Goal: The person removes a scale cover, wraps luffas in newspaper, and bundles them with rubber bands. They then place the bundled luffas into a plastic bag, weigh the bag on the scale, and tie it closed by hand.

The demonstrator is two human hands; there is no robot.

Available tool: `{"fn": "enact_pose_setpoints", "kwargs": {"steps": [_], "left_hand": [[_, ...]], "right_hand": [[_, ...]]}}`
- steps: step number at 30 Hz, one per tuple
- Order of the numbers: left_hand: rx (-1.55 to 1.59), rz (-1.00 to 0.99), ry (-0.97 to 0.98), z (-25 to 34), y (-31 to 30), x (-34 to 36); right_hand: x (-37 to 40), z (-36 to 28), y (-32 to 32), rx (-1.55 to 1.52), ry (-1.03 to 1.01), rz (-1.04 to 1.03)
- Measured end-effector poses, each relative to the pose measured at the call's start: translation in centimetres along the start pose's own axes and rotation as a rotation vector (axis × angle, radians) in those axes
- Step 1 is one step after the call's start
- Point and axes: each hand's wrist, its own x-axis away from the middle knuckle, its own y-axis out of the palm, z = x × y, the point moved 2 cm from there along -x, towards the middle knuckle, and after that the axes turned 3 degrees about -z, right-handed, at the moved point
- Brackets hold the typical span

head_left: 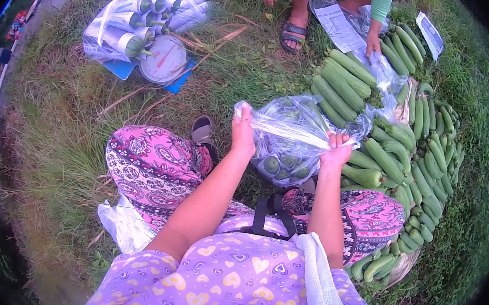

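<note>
Both hands — left hand (243, 133), right hand (337, 151) — have fingers clamped on the mouth of a clear bag (288, 148) of cucumbers, held above the grass (69, 135).

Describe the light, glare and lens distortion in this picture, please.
Head view: strong fisheye bending, with black corners around a round image; soft, even daylight, no hard shadows; white glare on the plastic bag held by the left hand and right hand; edges smeared, centre sharp.
</note>
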Motion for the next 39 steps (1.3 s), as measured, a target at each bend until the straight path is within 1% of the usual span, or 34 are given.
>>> {"fn": "enact_pose_setpoints", "kwargs": {"steps": [1,3,4,5,8,9,11,12,13,14,16,17,19,21,23,24,26,29,31,34,35,37,39], "left_hand": [[-0.081,-0.041,0.096,0.5,0.0,0.2],[-0.646,0.018,0.376,-1.2,-2.3,-0.5],[-0.928,0.05,0.515,-1.1,-2.4,0.0],[-0.969,-0.005,0.331,-1.7,-2.8,0.5],[-0.911,-0.107,0.169,-3.4,-3.3,0.2],[-0.839,-0.199,0.193,-3.5,-3.0,-0.3],[-0.68,-0.291,0.214,-4.3,-2.4,0.0],[-0.601,-0.336,0.224,-3.6,-1.3,0.6],[-0.681,-0.304,0.224,-3.1,-0.6,1.6],[-0.739,-0.314,0.269,-3.3,-0.1,2.2],[-0.853,-0.332,0.371,-3.7,0.6,2.6],[-0.895,-0.382,0.356,-4.1,0.8,2.4],[-0.904,-0.366,0.393,-4.4,1.4,2.7],[-0.913,-0.373,0.415,-4.8,1.6,2.8],[-0.851,-0.397,0.442,-5.1,1.5,2.7],[-0.821,-0.407,0.456,-5.4,1.2,2.6],[-0.67,-0.427,0.394,-5.8,0.7,2.0],[-0.474,-0.482,0.315,-5.7,0.3,1.3],[-0.345,-0.52,0.263,-5.6,0.2,1.1],[-0.337,-0.568,0.239,-5.6,0.1,1.1],[-0.401,-0.573,0.238,-5.5,0.1,0.8],[-0.53,-0.585,0.225,-5.5,-0.3,0.2],[-0.54,-0.692,0.15,-4.9,-0.5,0.1]], "right_hand": [[0.2,-0.2,0.1,0.033,-0.018,0.027],[0.2,-0.4,0.1,0.059,-0.051,0.052],[0.1,-0.5,0.1,0.067,-0.059,0.056],[-0.1,-0.5,0.0,0.075,-0.065,0.061],[0.4,-0.2,0.6,0.147,-0.09,0.071],[0.7,-0.1,0.9,0.18,-0.102,0.074],[1.3,0.7,1.6,0.289,-0.089,0.064],[1.4,1.1,1.8,0.342,-0.082,0.06],[1.2,1.8,1.7,0.385,-0.115,0.108],[1.2,2.1,1.6,0.434,-0.133,0.116],[1.4,2.5,2.0,0.526,-0.173,0.125],[1.3,2.5,1.9,0.544,-0.168,0.087],[0.9,2.4,1.2,0.584,-0.164,0.015],[0.6,3.0,0.9,0.605,-0.213,-0.01],[0.8,3.6,0.9,0.602,-0.262,-0.018],[0.6,3.8,0.4,0.7,-0.312,-0.064],[0.2,4.4,-0.3,0.889,-0.417,-0.161],[-0.8,5.2,-1.9,1.136,-0.531,-0.171],[0.8,4.4,-0.2,1.285,-0.57,-0.18],[2.6,3.7,1.7,1.567,-0.655,-0.261],[2.9,3.6,2.2,1.669,-0.688,-0.295],[4.4,3.2,3.8,1.774,-0.666,-0.411],[4.9,3.1,3.9,1.892,-0.645,-0.522]]}}
